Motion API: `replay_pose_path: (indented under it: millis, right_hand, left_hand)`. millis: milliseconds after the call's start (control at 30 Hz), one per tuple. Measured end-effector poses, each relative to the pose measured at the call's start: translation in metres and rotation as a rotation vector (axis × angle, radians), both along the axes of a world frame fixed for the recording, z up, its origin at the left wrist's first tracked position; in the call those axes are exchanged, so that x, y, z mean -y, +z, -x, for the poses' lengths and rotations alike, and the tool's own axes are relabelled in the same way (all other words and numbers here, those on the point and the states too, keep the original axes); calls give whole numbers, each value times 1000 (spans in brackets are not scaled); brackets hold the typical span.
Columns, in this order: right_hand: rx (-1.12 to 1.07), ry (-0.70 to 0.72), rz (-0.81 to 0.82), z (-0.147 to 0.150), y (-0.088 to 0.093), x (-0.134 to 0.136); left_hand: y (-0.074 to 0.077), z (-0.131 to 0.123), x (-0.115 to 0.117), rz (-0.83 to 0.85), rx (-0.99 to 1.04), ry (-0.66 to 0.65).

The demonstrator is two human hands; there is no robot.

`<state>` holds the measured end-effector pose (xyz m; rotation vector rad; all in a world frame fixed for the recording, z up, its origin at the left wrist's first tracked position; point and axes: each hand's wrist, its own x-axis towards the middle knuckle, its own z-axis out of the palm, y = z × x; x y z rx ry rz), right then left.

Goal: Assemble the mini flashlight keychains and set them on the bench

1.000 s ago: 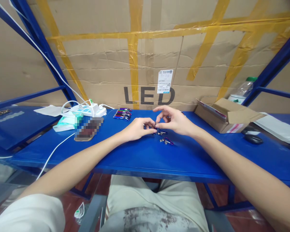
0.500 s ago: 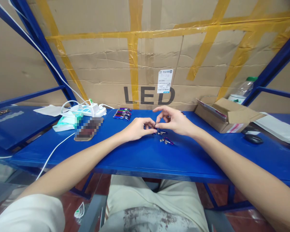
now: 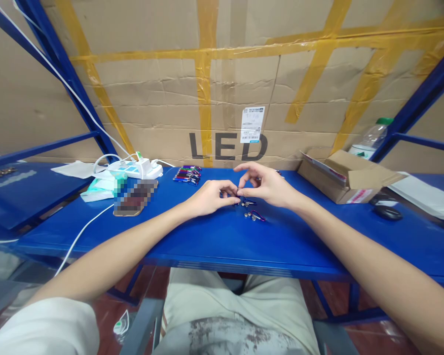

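My left hand [image 3: 213, 198] is closed in a pinch over the middle of the blue table [image 3: 210, 239]. My right hand [image 3: 267, 185] meets it from the right, thumb and a finger pinched together at the same spot, another finger raised. Whatever small piece lies between the fingertips is too hidden to name. Just below the right hand lies a dark blue clip with silver bits [image 3: 248, 202]. A purple carabiner clip [image 3: 258, 215] with small round silver pieces rests nearer me.
Behind my left hand lies a row of colourful metal tubes with clips [image 3: 187, 174]. To the left are a phone [image 3: 135, 198], a green-white packet [image 3: 102, 187] and a power strip [image 3: 140, 168]. An opened cardboard box [image 3: 350, 176], black mouse [image 3: 388, 212] and bottle [image 3: 373, 138] stand right.
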<state>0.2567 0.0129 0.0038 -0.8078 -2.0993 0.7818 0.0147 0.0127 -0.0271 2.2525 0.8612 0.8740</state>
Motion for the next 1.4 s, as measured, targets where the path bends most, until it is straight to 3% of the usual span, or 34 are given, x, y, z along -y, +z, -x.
replay_pose_path:
  millis: [467,767,1400]
  right_hand:
    - [12,0,-16,-1,-2,-3]
    - [-16,-19,-59,-2,8,4]
    - [64,-45,-36,-2,3,2]
  left_hand:
    - [2,0,1,9,5,-11]
    - [3,1,1,-68,4,9]
    - [3,2,0,-133,-29,12]
